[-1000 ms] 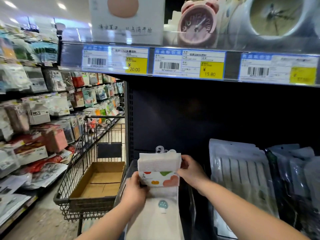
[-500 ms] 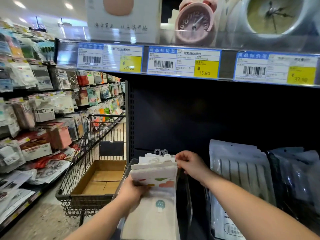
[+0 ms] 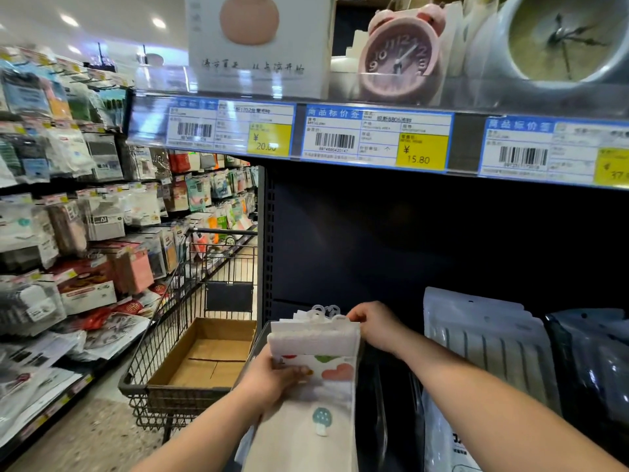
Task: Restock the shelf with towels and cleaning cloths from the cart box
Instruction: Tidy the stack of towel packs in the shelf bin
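Dark shelf (image 3: 374, 250) holds towel packs (image 3: 316, 338), wire cart (image 3: 177, 391) with cardboard box (image 3: 211, 356) alongside.

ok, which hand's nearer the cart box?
Left. The left hand grips the towel pack just right of the cardboard box; the right hand is farther right, at the pack's top corner.

The towel pack (image 3: 316, 342) you hold is soft white cloth, with a nubbly matt weave at the top and a smoother printed surface below. Its hangers (image 3: 323, 310) are clear glossy plastic. On your left, the cart (image 3: 160, 338) is dark matt wire metal, and the box (image 3: 204, 356) in it is plain brown matt cardboard. On your right, the bags (image 3: 486, 342) are shiny, crinkled plastic film. The back panel (image 3: 408, 240) looks like dark matt metal. The price labels (image 3: 374, 137) are paper behind glossy clear plastic.
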Action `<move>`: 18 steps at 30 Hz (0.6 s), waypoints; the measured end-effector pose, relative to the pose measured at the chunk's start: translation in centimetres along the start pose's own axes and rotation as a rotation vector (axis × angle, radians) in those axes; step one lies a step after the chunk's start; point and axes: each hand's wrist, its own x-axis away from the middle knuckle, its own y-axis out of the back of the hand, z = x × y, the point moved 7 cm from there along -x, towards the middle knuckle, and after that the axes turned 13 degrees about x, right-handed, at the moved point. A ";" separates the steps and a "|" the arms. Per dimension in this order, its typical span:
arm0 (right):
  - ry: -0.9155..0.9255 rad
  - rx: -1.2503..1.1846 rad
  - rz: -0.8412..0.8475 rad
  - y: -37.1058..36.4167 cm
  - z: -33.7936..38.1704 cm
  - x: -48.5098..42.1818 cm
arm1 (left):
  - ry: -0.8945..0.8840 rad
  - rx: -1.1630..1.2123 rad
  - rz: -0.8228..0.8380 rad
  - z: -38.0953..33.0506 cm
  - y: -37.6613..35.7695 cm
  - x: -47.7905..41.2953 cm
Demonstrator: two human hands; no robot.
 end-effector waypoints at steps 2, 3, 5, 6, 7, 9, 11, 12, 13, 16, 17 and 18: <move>0.011 -0.107 -0.009 0.3 0.3 0.3 | 0.005 -0.043 0.005 -0.3 0.1 -0.1; 0.006 -0.173 -0.014 0.5 0.4 0.6 | 0.007 -0.075 0.012 -0.5 0.1 -0.2; -0.007 -0.270 -0.038 1.1 0.6 1.0 | 0.001 -0.112 0.025 -0.9 0.1 -0.3; -0.012 -0.299 -0.048 1.5 0.8 1.3 | -0.003 -0.124 0.026 -1.1 0.1 -0.4; -0.012 -0.327 -0.055 1.8 1.0 1.4 | -0.008 -0.139 0.030 -1.3 0.1 -0.5; -0.013 -0.357 -0.068 2.3 1.4 1.5 | -0.026 -0.172 0.038 -1.7 -0.1 -0.5; -0.026 -0.376 -0.088 2.6 1.4 1.5 | -0.052 -0.229 0.057 -2.1 -0.3 -0.6; -0.034 -0.381 -0.097 2.7 1.3 1.4 | -0.053 -0.258 0.065 -2.1 -0.3 -0.6; -0.037 -0.387 -0.104 2.8 1.2 1.3 | -0.044 -0.273 0.073 -2.1 -0.4 -0.6; -0.029 -0.407 -0.108 3.0 1.2 1.0 | -0.037 -0.288 0.087 -2.2 -0.3 -0.6; -0.028 -0.413 -0.112 3.0 1.2 0.9 | -0.046 -0.307 0.090 -2.5 -0.4 -0.5; -0.030 -0.420 -0.122 3.0 1.3 0.8 | -0.049 -0.330 0.097 -2.7 -0.5 -0.5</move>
